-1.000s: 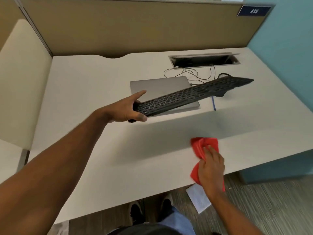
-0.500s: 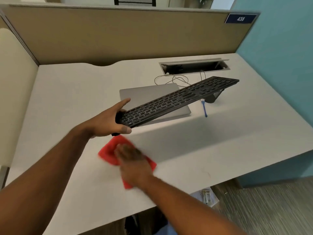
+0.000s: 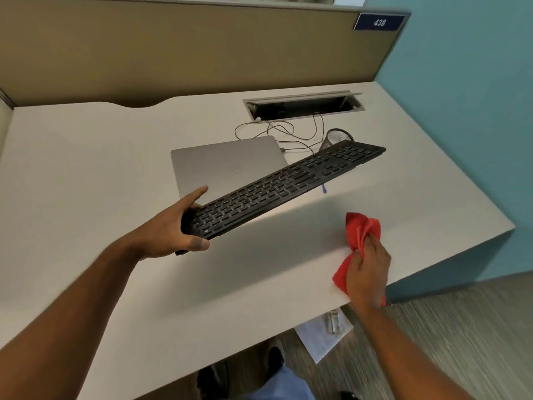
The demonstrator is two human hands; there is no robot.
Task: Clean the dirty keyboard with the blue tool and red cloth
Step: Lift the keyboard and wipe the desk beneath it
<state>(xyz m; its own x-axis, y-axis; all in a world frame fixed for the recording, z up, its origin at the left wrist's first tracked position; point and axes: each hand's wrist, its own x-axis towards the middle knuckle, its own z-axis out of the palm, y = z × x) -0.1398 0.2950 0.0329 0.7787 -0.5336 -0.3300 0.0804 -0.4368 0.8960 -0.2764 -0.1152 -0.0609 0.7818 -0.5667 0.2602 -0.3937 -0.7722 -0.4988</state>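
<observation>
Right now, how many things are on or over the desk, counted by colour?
Black: 2, keyboard, mesh cup
Red: 1, cloth
Blue: 1, tool
Grey: 1, laptop
Total: 5

Likely an office cubicle: partition (image 3: 173, 50), numbered plate (image 3: 378, 22), desk (image 3: 86, 168)

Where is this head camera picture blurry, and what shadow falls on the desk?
Head view: motion blur smears the near forearms and the floor at lower right; the keyboard, held up by the left hand, casts a broad soft shadow on the desk, reaching toward the red cloth in the right hand; wide-angle bending curves the desk edges.
</observation>
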